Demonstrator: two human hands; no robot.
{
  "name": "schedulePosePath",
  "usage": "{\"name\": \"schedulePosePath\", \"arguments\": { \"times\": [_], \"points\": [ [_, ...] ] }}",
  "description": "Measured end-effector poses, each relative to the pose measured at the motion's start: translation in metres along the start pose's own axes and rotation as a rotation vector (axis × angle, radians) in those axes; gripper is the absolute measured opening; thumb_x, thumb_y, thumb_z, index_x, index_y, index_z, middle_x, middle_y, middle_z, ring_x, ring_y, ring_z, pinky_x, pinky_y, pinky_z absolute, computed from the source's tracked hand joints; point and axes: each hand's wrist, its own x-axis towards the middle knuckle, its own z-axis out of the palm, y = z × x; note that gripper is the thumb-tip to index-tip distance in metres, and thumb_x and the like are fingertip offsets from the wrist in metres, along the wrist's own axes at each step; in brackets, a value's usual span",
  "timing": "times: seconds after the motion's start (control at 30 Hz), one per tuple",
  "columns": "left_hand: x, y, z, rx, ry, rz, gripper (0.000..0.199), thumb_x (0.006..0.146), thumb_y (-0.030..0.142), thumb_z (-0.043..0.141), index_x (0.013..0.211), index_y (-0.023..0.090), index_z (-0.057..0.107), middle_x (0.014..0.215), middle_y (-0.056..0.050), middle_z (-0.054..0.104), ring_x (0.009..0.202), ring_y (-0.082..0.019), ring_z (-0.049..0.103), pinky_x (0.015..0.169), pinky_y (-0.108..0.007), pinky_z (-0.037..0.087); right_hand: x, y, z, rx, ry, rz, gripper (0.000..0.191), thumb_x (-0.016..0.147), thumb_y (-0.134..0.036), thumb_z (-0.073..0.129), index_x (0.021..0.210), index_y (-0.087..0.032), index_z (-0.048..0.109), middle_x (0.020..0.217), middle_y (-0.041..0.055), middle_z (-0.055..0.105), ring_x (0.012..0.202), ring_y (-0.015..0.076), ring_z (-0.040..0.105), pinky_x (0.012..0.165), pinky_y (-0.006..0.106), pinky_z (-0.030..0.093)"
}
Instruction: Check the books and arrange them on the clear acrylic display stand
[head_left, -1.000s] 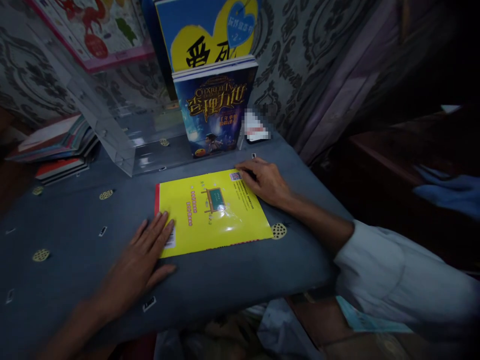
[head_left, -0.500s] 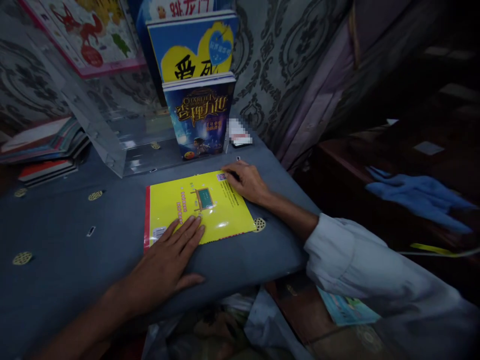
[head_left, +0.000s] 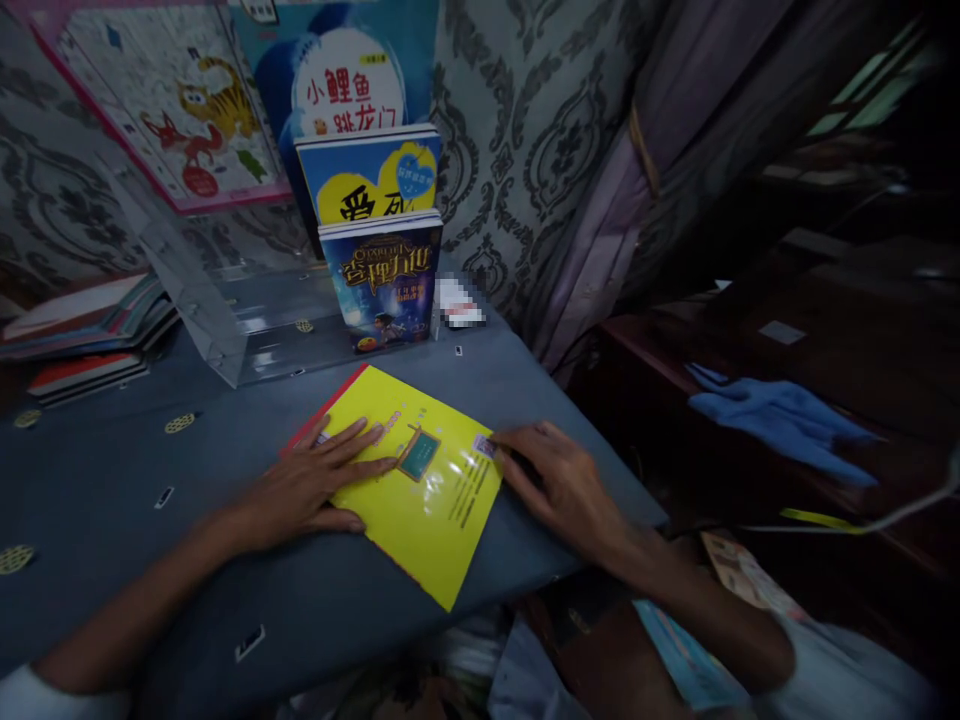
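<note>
A yellow book [head_left: 427, 520] with a red spine edge lies turned at an angle on the cloth-covered table, a green chalkboard picture and a square code printed on its cover. My left hand [head_left: 307, 490] rests flat on the book's left part, fingers spread and thumb near its lower left edge. At the right corner, beside the code, my right hand [head_left: 562, 480] pinches the book's edge between bent fingers and thumb. The undersides of those fingers are partly hidden.
Behind the book, a clear acrylic stand [head_left: 217, 350] holds several upright books, with a dark blue one [head_left: 390, 290] in front. A stack of books [head_left: 82, 320] lies at left. Blue cloth [head_left: 772, 410] lies on a dark red surface at right. The table edge runs close to my right hand.
The yellow book has turned clockwise, its right corner coming toward me. My right hand has moved nearer along with that corner, and my left hand has turned on the cover.
</note>
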Motion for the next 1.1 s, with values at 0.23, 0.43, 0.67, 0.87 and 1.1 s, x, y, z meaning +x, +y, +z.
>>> {"name": "schedulePosePath", "arguments": {
  "times": [0.23, 0.43, 0.67, 0.87, 1.1],
  "points": [
    [-0.006, -0.034, -0.005, 0.112, 0.027, -0.09, 0.069, 0.093, 0.072, 0.038, 0.154, 0.039, 0.036, 0.161, -0.008, 0.036, 0.149, -0.034, 0.033, 0.12, -0.063, 0.019, -0.043, -0.024, 0.0, 0.064, 0.024, -0.056, 0.029, 0.096, -0.022, 0.059, 0.124, -0.026, 0.064, 0.105, 0.0097, 0.07, 0.097, 0.0253, 0.066, 0.081, 0.041, 0.058],
    [0.001, -0.047, -0.011, 0.176, 0.052, -0.134, 0.065, 0.096, 0.07, 0.033, 0.151, 0.037, 0.043, 0.16, -0.004, 0.039, 0.149, -0.028, 0.035, 0.122, -0.05, 0.028, -0.033, -0.021, 0.005, 0.052, -0.053, -0.053, 0.031, 0.093, -0.021, 0.064, 0.123, -0.028, 0.066, 0.104, 0.0088, 0.068, 0.094, 0.0242, 0.065, 0.078, 0.039, 0.059],
    [0.01, -0.064, -0.008, 0.2, 0.12, -0.188, 0.073, 0.097, 0.071, 0.019, 0.148, 0.027, 0.05, 0.155, -0.008, 0.047, 0.143, -0.026, 0.045, 0.119, -0.047, 0.035, -0.01, -0.014, 0.022, -0.018, -0.045, -0.077, 0.03, 0.095, -0.026, 0.063, 0.125, -0.026, 0.064, 0.095, 0.0076, 0.067, 0.085, 0.0239, 0.063, 0.073, 0.038, 0.057],
    [0.015, -0.059, -0.005, 0.187, 0.148, -0.303, 0.072, 0.1, 0.068, 0.019, 0.146, 0.023, 0.052, 0.153, -0.009, 0.051, 0.142, -0.026, 0.047, 0.117, -0.047, 0.037, 0.005, -0.01, 0.011, -0.153, -0.133, -0.145, 0.029, 0.091, -0.04, 0.07, 0.115, -0.024, 0.068, 0.092, 0.0075, 0.068, 0.082, 0.0251, 0.063, 0.069, 0.038, 0.052],
    [0.018, -0.053, 0.006, 0.122, 0.197, -0.403, 0.066, 0.102, 0.063, 0.028, 0.148, 0.02, 0.049, 0.158, -0.014, 0.042, 0.147, -0.027, 0.04, 0.118, -0.05, 0.035, 0.098, -0.043, 0.038, -0.041, -0.246, -0.265, 0.03, 0.101, -0.034, 0.052, 0.122, -0.018, 0.066, 0.122, 0.0145, 0.07, 0.113, 0.0291, 0.064, 0.096, 0.046, 0.052]
  ]
}}
